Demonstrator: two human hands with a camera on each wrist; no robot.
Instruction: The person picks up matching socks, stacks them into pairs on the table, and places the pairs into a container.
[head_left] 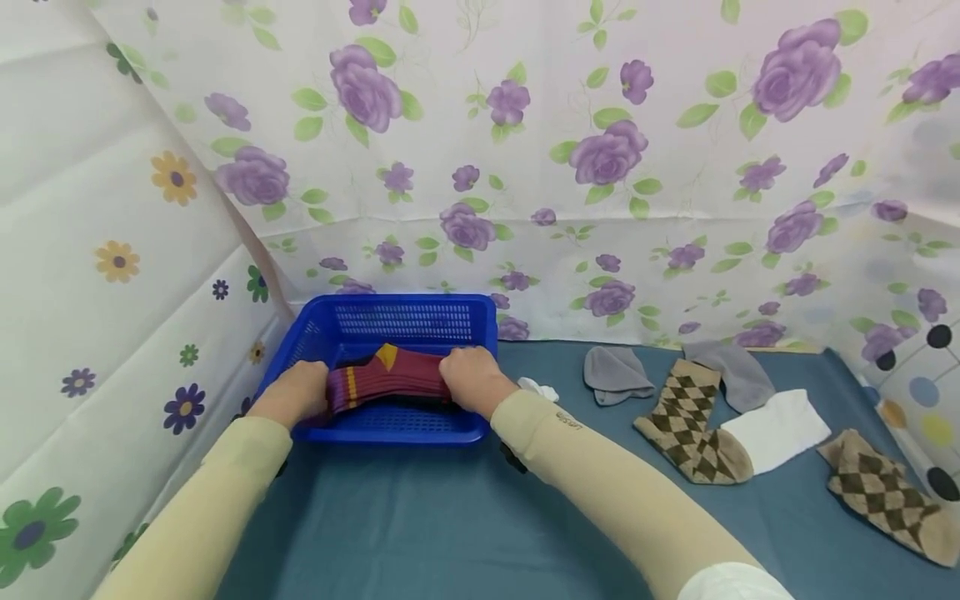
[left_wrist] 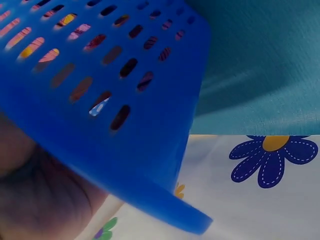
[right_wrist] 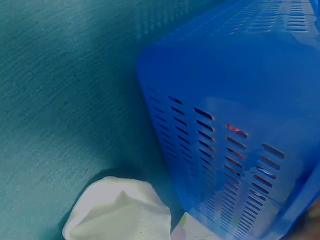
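A maroon sock (head_left: 408,372) with a yellow heel patch and yellow and purple stripes is stretched sideways over the blue basket (head_left: 442,435). My left hand (head_left: 298,390) grips one end of it at the basket's left side. At the other end, by the right side, my right hand (head_left: 474,379) holds the sock with curled fingers. In the left wrist view the left palm (left_wrist: 50,195) lies just past the basket's rim, and colours show through the slots. The right wrist view shows mostly the basket's outer wall (right_wrist: 215,85), with a sliver of hand at the corner.
A crumpled white sock (right_wrist: 120,210) lies close to the basket's right side. Further right on the blue-green cloth are a grey sock (head_left: 615,375), another grey sock (head_left: 738,375), a checked sock (head_left: 690,408), a white sock (head_left: 780,429) and a second checked sock (head_left: 885,492). Flowered sheets (head_left: 525,183) stand behind.
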